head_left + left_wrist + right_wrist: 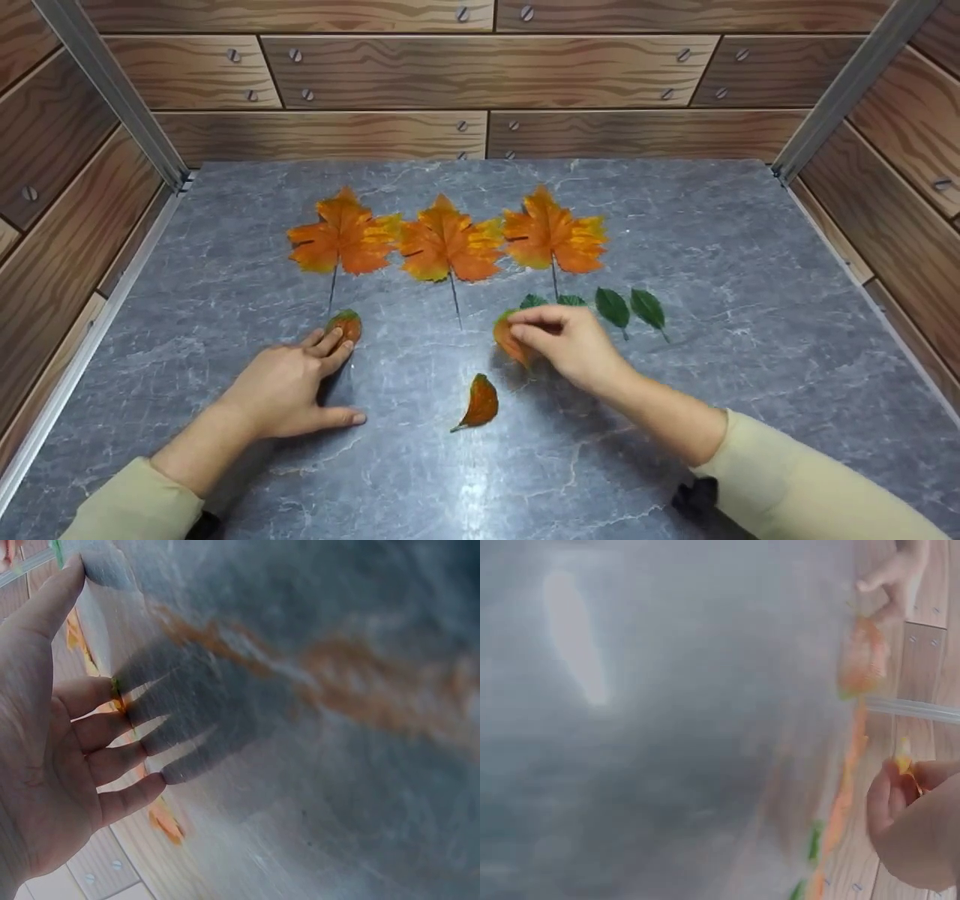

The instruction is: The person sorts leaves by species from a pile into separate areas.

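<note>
My left hand [289, 382] lies low at the left, and its outstretched fingers press on a small orange-brown leaf [349, 325]. The left wrist view shows that hand [67, 735] with its fingers straight and spread, tips touching the table. Between thumb and fingers my right hand [577, 345] pinches a small orange leaf [510, 345], over the middle right of the table. The pinched leaf [904, 763] also shows in the right wrist view. A curled orange-brown leaf [481, 401] lies between the two hands, nearer the front.
Three large orange maple leaves, left [341, 236], middle [448, 244] and right [553, 234], lie in a row farther back. Several green leaves [613, 307] lie beyond the right hand, partly hidden by it. Wood-patterned walls [487, 71] enclose the grey marbled table [225, 225].
</note>
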`<state>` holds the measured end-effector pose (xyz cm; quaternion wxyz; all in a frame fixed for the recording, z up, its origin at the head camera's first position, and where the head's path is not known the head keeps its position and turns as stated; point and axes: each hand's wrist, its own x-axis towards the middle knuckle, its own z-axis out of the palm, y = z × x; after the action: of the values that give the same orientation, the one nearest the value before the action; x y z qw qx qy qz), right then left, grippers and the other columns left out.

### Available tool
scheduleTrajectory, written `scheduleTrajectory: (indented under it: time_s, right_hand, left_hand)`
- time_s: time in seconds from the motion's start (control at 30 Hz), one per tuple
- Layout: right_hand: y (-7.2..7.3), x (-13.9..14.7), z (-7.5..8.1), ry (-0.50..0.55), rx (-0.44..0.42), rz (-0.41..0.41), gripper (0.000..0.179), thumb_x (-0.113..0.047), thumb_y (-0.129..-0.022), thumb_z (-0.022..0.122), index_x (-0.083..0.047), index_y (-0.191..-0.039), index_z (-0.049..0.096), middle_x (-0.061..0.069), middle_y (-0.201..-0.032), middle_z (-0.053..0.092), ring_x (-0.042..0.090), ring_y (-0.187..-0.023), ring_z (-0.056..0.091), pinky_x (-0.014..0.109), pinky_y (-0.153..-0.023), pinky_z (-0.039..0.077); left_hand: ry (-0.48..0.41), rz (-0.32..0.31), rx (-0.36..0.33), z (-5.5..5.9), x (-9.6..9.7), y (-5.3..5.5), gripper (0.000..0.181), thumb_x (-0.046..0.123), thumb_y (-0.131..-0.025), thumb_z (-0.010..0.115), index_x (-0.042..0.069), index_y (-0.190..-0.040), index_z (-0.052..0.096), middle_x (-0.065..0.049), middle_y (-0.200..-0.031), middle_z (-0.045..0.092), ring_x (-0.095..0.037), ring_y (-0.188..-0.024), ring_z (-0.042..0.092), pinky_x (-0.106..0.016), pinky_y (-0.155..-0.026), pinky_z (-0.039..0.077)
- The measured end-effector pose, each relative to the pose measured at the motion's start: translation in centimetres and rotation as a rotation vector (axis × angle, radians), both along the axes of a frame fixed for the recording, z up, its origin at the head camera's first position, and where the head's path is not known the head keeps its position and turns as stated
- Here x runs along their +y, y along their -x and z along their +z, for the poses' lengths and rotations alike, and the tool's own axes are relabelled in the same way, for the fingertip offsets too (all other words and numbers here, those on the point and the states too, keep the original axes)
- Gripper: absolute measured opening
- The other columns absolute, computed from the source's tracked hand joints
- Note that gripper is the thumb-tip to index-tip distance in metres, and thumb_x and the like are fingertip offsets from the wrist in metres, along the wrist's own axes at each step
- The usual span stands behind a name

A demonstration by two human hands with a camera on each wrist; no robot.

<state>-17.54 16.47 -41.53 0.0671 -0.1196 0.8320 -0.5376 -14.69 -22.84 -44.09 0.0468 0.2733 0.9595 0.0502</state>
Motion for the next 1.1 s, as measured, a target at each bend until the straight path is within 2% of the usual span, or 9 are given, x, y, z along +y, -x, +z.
scheduleTrajectory:
  time_s: [0.07, 0.17, 0.27, 0.4, 0.5, 0.6, 0.77, 0.93, 1.1]
  right_hand:
    - [0.5, -0.7, 0.7, 0.011, -0.026, 0.024, 0.024, -0.012, -0.103, 0.072, -0.009, -0.124, 0.080, 0.008, -0.127, 0.076, 0.022, -0.112, 0.071, 0.034, -0.093, 0.058]
    - [1.3, -1.8, 1.5, 0.031, -0.072, 0.062, 0.028, -0.010, -0.105, 0.068, -0.010, -0.131, 0.078, 0.008, -0.136, 0.072, 0.024, -0.119, 0.069, 0.042, -0.101, 0.055]
    - [2.0, -3.1, 1.9, 0.060, -0.119, 0.091, 0.030, -0.007, -0.104, 0.068, -0.008, -0.133, 0.076, 0.010, -0.131, 0.074, 0.024, -0.110, 0.072, 0.048, -0.100, 0.056]
    - [2.9, -5.1, 2.0, 0.118, -0.193, 0.098, 0.032, -0.003, -0.102, 0.070, -0.003, -0.134, 0.074, 0.011, -0.116, 0.077, 0.021, -0.097, 0.074, 0.049, -0.095, 0.059]
    - [3.7, -6.7, 1.8, 0.145, -0.233, 0.102, 0.033, -0.001, -0.101, 0.071, -0.001, -0.134, 0.073, 0.013, -0.112, 0.078, 0.021, -0.094, 0.075, 0.046, -0.092, 0.061]
    - [4.2, -8.1, 1.7, 0.119, -0.236, 0.131, 0.033, -0.005, -0.102, 0.071, -0.005, -0.134, 0.074, 0.011, -0.119, 0.076, 0.023, -0.097, 0.075, 0.044, -0.091, 0.061]
    - [4.8, -9.9, 1.3, 0.067, -0.270, 0.224, 0.034, -0.013, -0.106, 0.068, -0.012, -0.140, 0.072, 0.005, -0.139, 0.069, 0.025, -0.114, 0.071, 0.046, -0.100, 0.056]
    - [5.4, -11.1, 0.9, 0.019, -0.314, 0.292, 0.036, -0.018, -0.108, 0.065, -0.014, -0.144, 0.069, 0.003, -0.136, 0.071, 0.029, -0.118, 0.069, 0.048, -0.099, 0.055]
    - [5.9, -11.9, 0.6, 0.017, -0.380, 0.343, 0.036, -0.018, -0.107, 0.066, -0.016, -0.143, 0.070, -0.001, -0.132, 0.073, 0.027, -0.122, 0.068, 0.047, -0.099, 0.054]
  left_hand:
    - [0.000, -0.004, 0.005, -0.1, 0.0, 0.0, 0.108, 0.089, -0.087, 0.053, 0.004, -0.154, 0.055, -0.026, -0.157, 0.049, -0.050, -0.135, 0.056, -0.063, -0.094, 0.055]
    - [0.001, -0.008, 0.008, -0.2, -0.1, 0.1, 0.108, 0.089, -0.088, 0.053, 0.003, -0.154, 0.056, -0.027, -0.156, 0.049, -0.050, -0.135, 0.056, -0.062, -0.093, 0.056]
    - [0.004, -0.010, 0.005, -0.2, -0.1, 0.1, 0.109, 0.089, -0.087, 0.053, 0.003, -0.154, 0.056, -0.027, -0.156, 0.049, -0.050, -0.134, 0.056, -0.062, -0.092, 0.056]
    - [0.007, -0.007, 0.003, -0.3, -0.1, 0.1, 0.109, 0.089, -0.087, 0.053, 0.003, -0.154, 0.056, -0.027, -0.156, 0.049, -0.050, -0.134, 0.056, -0.062, -0.092, 0.057]
    - [0.010, -0.005, 0.008, -0.2, -0.1, 0.1, 0.108, 0.088, -0.087, 0.055, 0.003, -0.153, 0.056, -0.027, -0.156, 0.049, -0.050, -0.136, 0.055, -0.061, -0.093, 0.057]
    - [0.013, 0.001, 0.009, -0.1, -0.1, 0.0, 0.108, 0.088, -0.087, 0.056, 0.003, -0.154, 0.056, -0.026, -0.157, 0.048, -0.049, -0.137, 0.054, -0.061, -0.093, 0.056]
    - [0.016, 0.011, -0.003, 0.1, 0.0, -0.1, 0.109, 0.089, -0.087, 0.056, 0.003, -0.154, 0.056, -0.026, -0.158, 0.048, -0.049, -0.138, 0.054, -0.061, -0.095, 0.056]
    - [0.013, 0.005, -0.007, 0.1, 0.1, 0.0, 0.108, 0.088, -0.087, 0.056, 0.004, -0.154, 0.056, -0.026, -0.157, 0.048, -0.050, -0.137, 0.055, -0.060, -0.094, 0.056]
    - [0.008, -0.004, 0.004, 0.2, 0.2, 0.1, 0.107, 0.088, -0.087, 0.057, 0.004, -0.153, 0.056, -0.026, -0.157, 0.048, -0.050, -0.135, 0.056, -0.060, -0.093, 0.057]
